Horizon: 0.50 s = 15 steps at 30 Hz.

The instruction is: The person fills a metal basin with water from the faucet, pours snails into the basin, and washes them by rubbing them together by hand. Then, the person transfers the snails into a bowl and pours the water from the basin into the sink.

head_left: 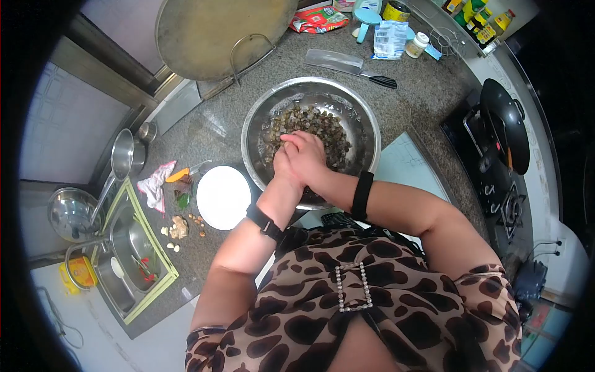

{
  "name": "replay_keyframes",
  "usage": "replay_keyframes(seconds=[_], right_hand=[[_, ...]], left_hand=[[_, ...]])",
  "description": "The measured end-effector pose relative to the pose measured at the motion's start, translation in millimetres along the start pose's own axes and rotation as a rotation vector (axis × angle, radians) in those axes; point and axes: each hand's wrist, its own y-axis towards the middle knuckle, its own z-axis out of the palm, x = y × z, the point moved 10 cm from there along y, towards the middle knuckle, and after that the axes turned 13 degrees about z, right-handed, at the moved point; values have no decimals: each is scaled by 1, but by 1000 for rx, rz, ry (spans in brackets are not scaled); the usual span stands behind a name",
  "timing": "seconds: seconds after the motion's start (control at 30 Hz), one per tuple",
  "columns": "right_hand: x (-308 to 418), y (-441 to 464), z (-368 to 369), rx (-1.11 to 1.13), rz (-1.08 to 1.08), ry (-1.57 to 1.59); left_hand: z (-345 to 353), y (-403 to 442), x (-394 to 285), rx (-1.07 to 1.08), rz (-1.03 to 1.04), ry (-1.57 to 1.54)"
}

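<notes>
A large steel bowl [370, 133] stands on the counter, holding many small dark shells [322, 124] in what looks like water. Over the near left part of the shells, my left hand [284, 162] and my right hand [305, 160] are pressed together, one against the other. The fingers of both are closed; whatever lies between the palms is hidden. Left of the bowl is a round white plate [224, 198]. Beyond the bowl lies a cleaver [334, 61] with a black handle.
An orange-handled knife [178, 175], a cloth [156, 185], ginger [179, 227] and garlic lie at the left, beside a sink [131, 248]. A wok [505, 124] sits on the stove at the right. A large round board [217, 37] leans at the back, near packets and bottles.
</notes>
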Motion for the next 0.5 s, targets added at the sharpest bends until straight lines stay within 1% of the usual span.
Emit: replay_keyframes(seconds=[0.07,0.13,0.17,0.2,0.23,0.27,0.33,0.37,0.4,0.43,0.47,0.5], right_hand=[[4,3,2,32,-14,-18],[-11,26,-2,70,133,-177],[-13,36,-3,110,146,-249],[-10,47,-6,132,127,-275],[-7,57,-12,132,126,-317],[-5,69,-17,131,124,-359],[-26,102,-9,166,223,-373],[-27,101,-14,198,272,-319],[-32,102,-8,207,268,-320],[-39,105,0,201,256,-334],[-34,102,2,192,245,-345],[-30,91,-1,127,257,-352]], left_hand=[[-81,-9,-12,294,27,1696],[-160,-26,-17,451,52,2540],[-173,-40,-16,549,484,2944],[-168,-59,-4,639,1023,3272],[-166,-61,0,556,964,3223],[-178,-76,14,754,1124,3287],[-175,-91,26,862,1288,3257],[-170,-95,28,905,1351,3194],[-147,-93,32,915,1361,3184],[-107,-85,32,810,1308,3179],[-107,-81,30,706,1252,3173],[-104,-79,27,702,1271,3102]])
